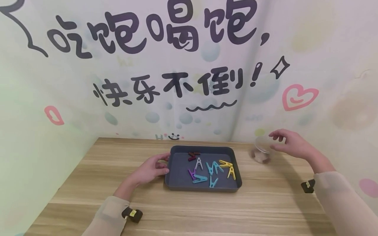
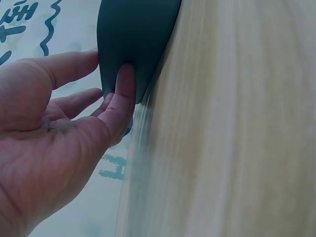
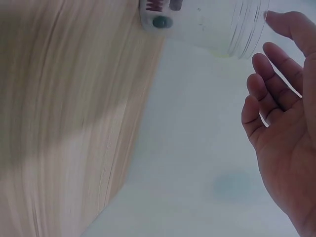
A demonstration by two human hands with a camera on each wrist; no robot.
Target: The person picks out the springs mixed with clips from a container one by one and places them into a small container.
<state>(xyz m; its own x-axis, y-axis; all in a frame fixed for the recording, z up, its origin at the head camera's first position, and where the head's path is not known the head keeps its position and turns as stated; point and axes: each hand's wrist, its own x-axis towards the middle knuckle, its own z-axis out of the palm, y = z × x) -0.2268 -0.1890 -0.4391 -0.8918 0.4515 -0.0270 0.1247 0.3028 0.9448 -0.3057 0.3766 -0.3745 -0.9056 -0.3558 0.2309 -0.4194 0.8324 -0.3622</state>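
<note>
A dark blue-grey tray (image 1: 180, 187) lies on the table, holding several clothespins: light blue ones (image 1: 200, 178), yellow ones (image 1: 231, 173), a purple one (image 1: 192, 173) and a grey one (image 1: 199, 163). Small dark red pieces (image 1: 192, 158), some coiled like springs, are near its back edge. My left hand (image 1: 152, 168) rests its fingers against the tray's left wall. Over on the right, my right hand (image 1: 290, 144) is beside the rim of a clear jar (image 1: 261, 155), fingers loosely bent around nothing. Through the jar's wall a red coiled piece (image 3: 154, 5) and a dark round piece (image 3: 162, 21) show.
Light wood-grain table (image 1: 206, 213) runs back to a white wall hanging (image 1: 174, 98) with dark lettering. The jar stands near the back edge, to the right of the tray. A black camera strap (image 1: 133, 214) is on the left wrist, another (image 1: 308, 186) on the right.
</note>
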